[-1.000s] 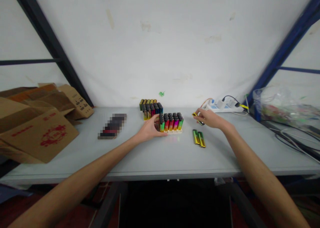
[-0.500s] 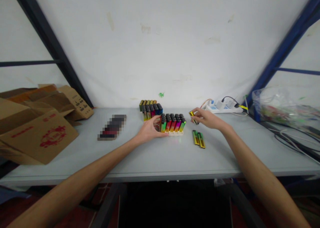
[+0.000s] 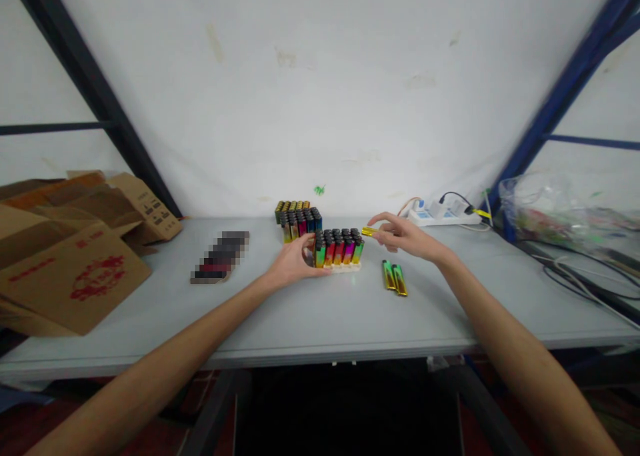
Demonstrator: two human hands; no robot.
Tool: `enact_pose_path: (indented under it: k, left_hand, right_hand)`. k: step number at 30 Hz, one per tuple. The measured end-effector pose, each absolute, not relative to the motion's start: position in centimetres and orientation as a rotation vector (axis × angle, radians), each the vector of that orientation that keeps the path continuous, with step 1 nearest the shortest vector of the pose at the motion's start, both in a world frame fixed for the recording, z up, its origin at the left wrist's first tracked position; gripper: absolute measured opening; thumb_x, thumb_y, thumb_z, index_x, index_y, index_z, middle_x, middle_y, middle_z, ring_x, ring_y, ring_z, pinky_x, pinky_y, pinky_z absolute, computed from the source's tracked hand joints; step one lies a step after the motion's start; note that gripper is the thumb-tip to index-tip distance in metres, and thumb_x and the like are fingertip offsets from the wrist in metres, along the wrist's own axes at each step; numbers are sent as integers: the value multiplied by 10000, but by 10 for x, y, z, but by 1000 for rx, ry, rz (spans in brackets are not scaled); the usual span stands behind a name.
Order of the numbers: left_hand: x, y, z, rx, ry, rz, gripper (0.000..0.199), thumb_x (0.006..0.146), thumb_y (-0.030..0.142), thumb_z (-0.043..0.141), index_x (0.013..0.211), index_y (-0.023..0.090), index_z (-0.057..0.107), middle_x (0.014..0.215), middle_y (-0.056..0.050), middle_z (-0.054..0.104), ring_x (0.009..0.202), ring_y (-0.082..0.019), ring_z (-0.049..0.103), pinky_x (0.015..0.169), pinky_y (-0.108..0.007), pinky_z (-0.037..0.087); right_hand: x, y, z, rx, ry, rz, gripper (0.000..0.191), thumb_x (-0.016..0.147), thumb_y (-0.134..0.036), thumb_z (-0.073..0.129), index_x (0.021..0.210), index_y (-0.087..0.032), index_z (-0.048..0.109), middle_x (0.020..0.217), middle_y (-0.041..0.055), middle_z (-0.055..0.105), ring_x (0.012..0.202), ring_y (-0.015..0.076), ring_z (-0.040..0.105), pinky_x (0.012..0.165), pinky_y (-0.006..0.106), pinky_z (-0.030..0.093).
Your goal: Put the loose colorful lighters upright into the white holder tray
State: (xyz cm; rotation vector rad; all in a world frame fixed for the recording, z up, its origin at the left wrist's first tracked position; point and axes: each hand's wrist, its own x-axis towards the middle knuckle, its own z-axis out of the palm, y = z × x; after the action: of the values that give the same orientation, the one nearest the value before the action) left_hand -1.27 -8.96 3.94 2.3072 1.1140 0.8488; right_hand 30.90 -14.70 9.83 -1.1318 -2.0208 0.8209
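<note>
"What's nearest?"
"Two green-and-gold metallic lighters (image 3: 395, 278), on the grey table (image 3: 300, 323)."
"The grip?"
"Left hand (image 3: 293, 264) clamped on a whitish holder (image 3: 345, 268) of multicoloured lighters (image 3: 339, 251); right hand (image 3: 407, 237) pinching a gold metallic stick (image 3: 369, 231) just beside. Bringing them closer calls for care around those packed black tops."
"Beyond?"
"Upright dark-topped lighters (image 3: 302, 224), white power strip (image 3: 445, 217)."

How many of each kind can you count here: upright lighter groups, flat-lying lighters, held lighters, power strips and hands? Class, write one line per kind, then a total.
Upright lighter groups: 3
Flat-lying lighters: 2
Held lighter: 1
Power strip: 1
Hands: 2
Total: 9
</note>
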Motion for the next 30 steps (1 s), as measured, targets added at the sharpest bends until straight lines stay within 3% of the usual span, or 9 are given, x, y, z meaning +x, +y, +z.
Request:
enact_pose_path:
  k: [4, 7, 11, 15, 18, 20, 22, 25, 30]
  left_hand:
    - [-14, -88, 41, 2452, 1175, 793, 777, 552, 670, 874, 1106, 169, 658, 1025, -88, 728, 929, -293, 669, 824, -385, 547]
    - [-14, -86, 41, 2467, 1127, 762, 741, 566, 657, 875, 1077, 170, 651, 1029, -89, 719, 935, -294, 667, 833, -377, 537]
    - [-17, -83, 41, 2511, 1140, 712, 763, 545, 700, 862, 1041, 160, 653, 1028, -111, 695, 945, -323, 654, 848, -414, 528]
    - [-22, -80, 40, 2590, 1116, 674, 747, 578, 749, 818, 1034, 174, 676, 1031, -101, 666, 975, -321, 639, 892, -407, 513]
    - [-24, -79, 39, 2612, 1093, 646, 707, 626, 742, 795, 1038, 178, 686, 1009, -89, 656, 957, -304, 635, 893, -393, 506]
    - [-24, -79, 39, 2615, 1091, 644, 709, 632, 741, 793, 1046, 175, 686, 1015, -91, 654, 955, -301, 632, 888, -391, 506]
    - [-24, -78, 38, 2614, 1087, 644, 708, 635, 738, 792, 1047, 173, 685, 1024, -93, 657, 949, -298, 631, 879, -392, 509]
    - [-23, -78, 38, 2616, 1063, 646, 701, 648, 726, 794, 1056, 165, 686, 1024, -94, 662, 937, -294, 634, 870, -392, 515]
    - [-23, -78, 37, 2621, 1047, 667, 698, 655, 703, 807, 1076, 160, 688, 1019, -95, 660, 926, -293, 638, 851, -388, 523]
  right_hand:
    - [297, -149, 98, -1162, -1965, 784, 410, 890, -546, 673, 1099, -194, 658, 690, -34, 592, 516, 93, 466, 467, 227, 373]
    - [289, -149, 97, -1205, -1906, 769, 439, 840, -588, 713, 958, -166, 692, 631, -28, 574, 501, 98, 439, 465, 242, 347]
    - [283, -149, 94, -1199, -1939, 660, 540, 905, -683, 577, 744, -171, 635, 586, -24, 504, 554, 124, 459, 533, 264, 369]
    - [278, -151, 93, -1111, -2048, 602, 546, 992, -663, 442, 809, -183, 625, 711, 3, 569, 681, 149, 528, 670, 280, 454]
    - [270, -154, 92, -988, -1987, 868, 476, 1005, -633, 450, 944, -187, 605, 824, 27, 634, 739, 160, 596, 736, 306, 509]
    - [263, -156, 91, -903, -1901, 1041, 441, 999, -621, 482, 1049, -192, 573, 822, 14, 621, 684, 145, 589, 683, 297, 514]
    - [257, -158, 88, -867, -1805, 1135, 420, 984, -620, 521, 1045, -205, 542, 726, -39, 525, 572, 109, 485, 563, 250, 451]
    - [247, -157, 81, -910, -1667, 1185, 462, 952, -664, 543, 851, -217, 480, 631, -88, 325, 499, 78, 289, 449, 201, 276]
    - [236, -154, 66, -1092, -1645, 889, 633, 906, -744, 510, 576, -228, 349, 511, -73, 277, 472, 73, 241, 441, 233, 199]
